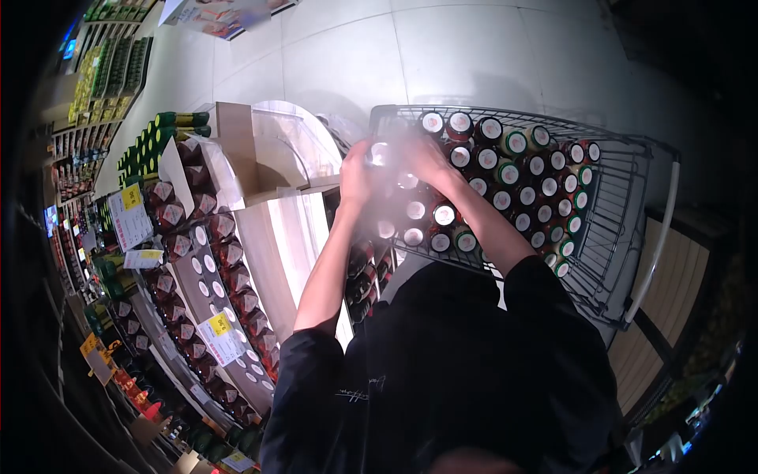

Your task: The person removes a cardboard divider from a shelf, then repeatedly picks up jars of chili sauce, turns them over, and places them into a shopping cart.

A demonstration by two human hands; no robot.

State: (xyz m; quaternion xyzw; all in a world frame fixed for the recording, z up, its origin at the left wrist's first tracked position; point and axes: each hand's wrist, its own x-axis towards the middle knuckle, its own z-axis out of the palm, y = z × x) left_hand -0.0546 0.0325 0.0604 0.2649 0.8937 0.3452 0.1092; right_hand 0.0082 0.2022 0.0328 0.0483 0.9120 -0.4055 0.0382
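Both my hands reach over the left end of a wire shopping cart (pixel 608 245), into rows of upright jars (pixel 501 200) with white-topped lids, some rimmed in green. My left hand (pixel 356 172) is at the cart's left edge, right beside a jar with a pale lid (pixel 380 153). On the other side of that jar, my right hand (pixel 427 163) hangs low over the nearby lids. A whitish blur covers the space between the hands and smears the fingers of both, so I cannot tell whether they grip a jar.
Left of the cart stands a store shelf with an open cardboard box (pixel 234 146), rows of dark red jars (pixel 241 276) and price tags (pixel 221 338). Green-capped bottles (pixel 154 146) stand farther back. Pale floor tiles (pixel 466 55) lie beyond the cart; a slatted wooden surface (pixel 671 292) is at right.
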